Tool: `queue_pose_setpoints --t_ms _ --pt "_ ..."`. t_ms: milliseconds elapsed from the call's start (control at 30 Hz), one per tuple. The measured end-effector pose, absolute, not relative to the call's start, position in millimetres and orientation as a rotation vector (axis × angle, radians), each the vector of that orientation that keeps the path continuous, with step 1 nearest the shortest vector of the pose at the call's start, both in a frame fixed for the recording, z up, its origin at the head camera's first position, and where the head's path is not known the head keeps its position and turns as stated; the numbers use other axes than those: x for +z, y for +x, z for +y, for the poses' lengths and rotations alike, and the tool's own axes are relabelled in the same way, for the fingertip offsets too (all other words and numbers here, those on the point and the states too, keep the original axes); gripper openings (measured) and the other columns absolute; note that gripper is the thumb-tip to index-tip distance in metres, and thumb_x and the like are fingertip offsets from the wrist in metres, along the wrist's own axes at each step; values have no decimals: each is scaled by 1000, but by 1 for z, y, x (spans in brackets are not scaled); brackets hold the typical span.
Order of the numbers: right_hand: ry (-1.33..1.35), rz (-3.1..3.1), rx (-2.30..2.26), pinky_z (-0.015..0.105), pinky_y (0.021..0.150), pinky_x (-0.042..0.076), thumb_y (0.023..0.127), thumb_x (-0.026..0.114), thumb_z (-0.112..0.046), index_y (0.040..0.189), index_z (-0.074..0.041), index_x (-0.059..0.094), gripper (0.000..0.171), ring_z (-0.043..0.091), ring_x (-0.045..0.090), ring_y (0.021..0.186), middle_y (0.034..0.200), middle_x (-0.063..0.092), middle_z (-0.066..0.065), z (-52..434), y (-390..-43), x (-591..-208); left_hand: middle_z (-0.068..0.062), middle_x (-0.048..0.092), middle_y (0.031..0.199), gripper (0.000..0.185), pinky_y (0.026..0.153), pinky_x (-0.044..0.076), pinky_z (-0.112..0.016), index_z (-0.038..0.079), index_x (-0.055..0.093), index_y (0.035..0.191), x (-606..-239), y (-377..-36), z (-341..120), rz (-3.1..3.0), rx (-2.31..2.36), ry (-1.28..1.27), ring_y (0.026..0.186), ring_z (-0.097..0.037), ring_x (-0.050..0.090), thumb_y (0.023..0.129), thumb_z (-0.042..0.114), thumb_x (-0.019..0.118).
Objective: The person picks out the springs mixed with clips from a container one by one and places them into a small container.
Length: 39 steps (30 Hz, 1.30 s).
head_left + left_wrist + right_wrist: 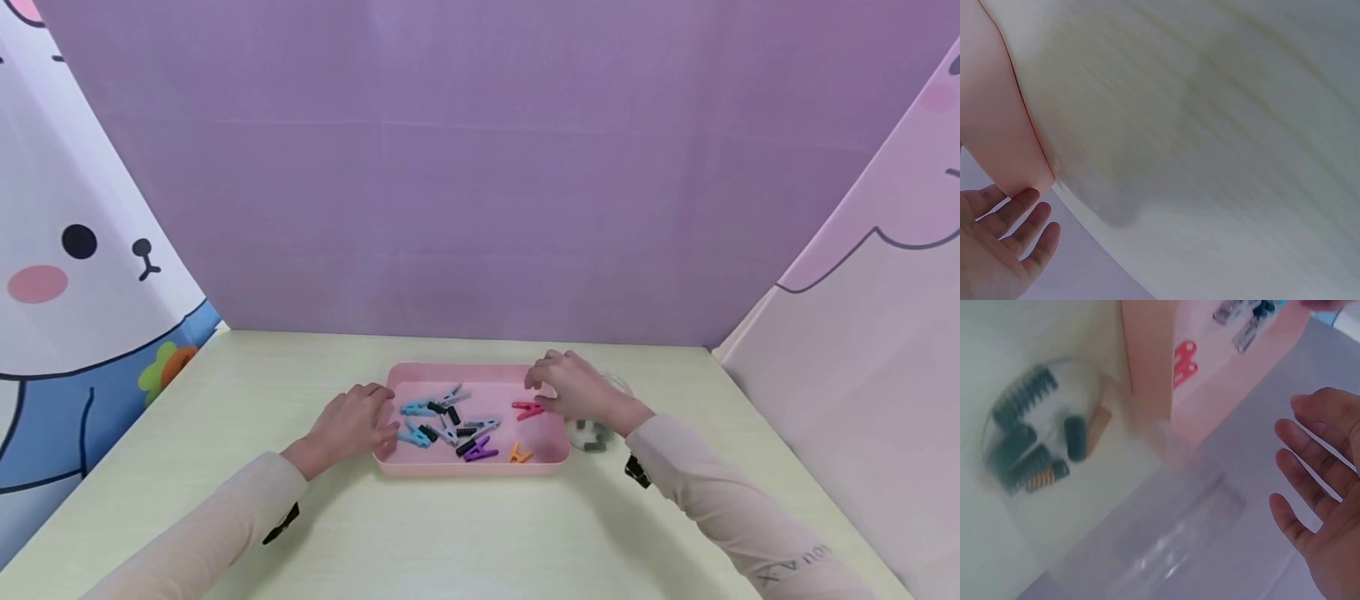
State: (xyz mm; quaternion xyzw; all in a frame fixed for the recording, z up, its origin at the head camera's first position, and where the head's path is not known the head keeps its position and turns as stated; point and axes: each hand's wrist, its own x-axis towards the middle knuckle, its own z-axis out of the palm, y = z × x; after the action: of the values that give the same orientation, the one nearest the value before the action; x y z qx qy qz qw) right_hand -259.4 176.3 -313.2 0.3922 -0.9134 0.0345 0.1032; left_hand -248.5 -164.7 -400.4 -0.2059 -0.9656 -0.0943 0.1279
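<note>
While both hands, left [352, 423] and right [573, 390], lie loose-fingered, the pink tray [480, 467] between them holds roughly nine clips [450, 421].

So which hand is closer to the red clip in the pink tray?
The right hand. Its fingers are right beside the red clip, though actual touch is unclear. The left hand sits at the pink tray's far left edge.

Tabletop [465, 533]: pale yellow-green wood grain, as we see it. On it we list a pink tray [468, 468] near the middle and a clear container [592, 437] of small springs just beside it.
</note>
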Motion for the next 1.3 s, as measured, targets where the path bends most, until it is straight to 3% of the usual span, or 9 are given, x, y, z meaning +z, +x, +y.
queue_pose_setpoints --t_ms 200,433,667,833,1133,1300 --pt "1203 -2720 85 31 75 43 76 72 -14 93 -14 69 18 13 54 85 91 68 -2 160 -258 -326 -14 60 115 54 77 52 -43 3 57 116 -401 -249 -165 -2803 -281 -608 102 -32 57 78 41 65" --pt "1283 -2692 75 40 90 41 76 71 -13 94 -14 68 19 13 52 84 90 69 -2 143 -258 -339 -14 59 116 54 78 51 -44 4 57 116 -401 -250 -165 -2814 -279 -596 103 -32 57 78 41 65" --pt "1393 -2667 33 25 76 43 76 71 -14 94 -13 67 18 10 50 81 91 69 -3 127 -261 -350 -14 58 118 55 80 51 -45 4 57 117 -402 -251 -165 -2824 -283 -589 105 -32 56 78 42 65" --pt "1399 -2676 -80 28 81 45 77 72 -22 99 -16 68 23 11 54 86 96 68 -5 116 -258 -353 -14 59 118 55 79 51 -45 4 57 117 -402 -251 -165 -2822 -278 -598 105 -32 56 78 42 64" --pt "1435 -2665 -137 26 76 46 81 67 -21 98 -17 67 17 8 53 84 94 68 -9 101 -258 -361 -13 60 116 53 76 52 -42 3 58 115 -402 -252 -166 -2806 -315 -607 102 -32 57 77 40 66" --pt "1461 -2706 -117 34 85 47 82 66 -19 100 -18 67 18 9 53 93 97 68 -9 96 -257 -363 -14 60 116 53 78 52 -43 4 58 115 -402 -252 -167 -2805 -316 -602 103 -31 57 77 40 66"
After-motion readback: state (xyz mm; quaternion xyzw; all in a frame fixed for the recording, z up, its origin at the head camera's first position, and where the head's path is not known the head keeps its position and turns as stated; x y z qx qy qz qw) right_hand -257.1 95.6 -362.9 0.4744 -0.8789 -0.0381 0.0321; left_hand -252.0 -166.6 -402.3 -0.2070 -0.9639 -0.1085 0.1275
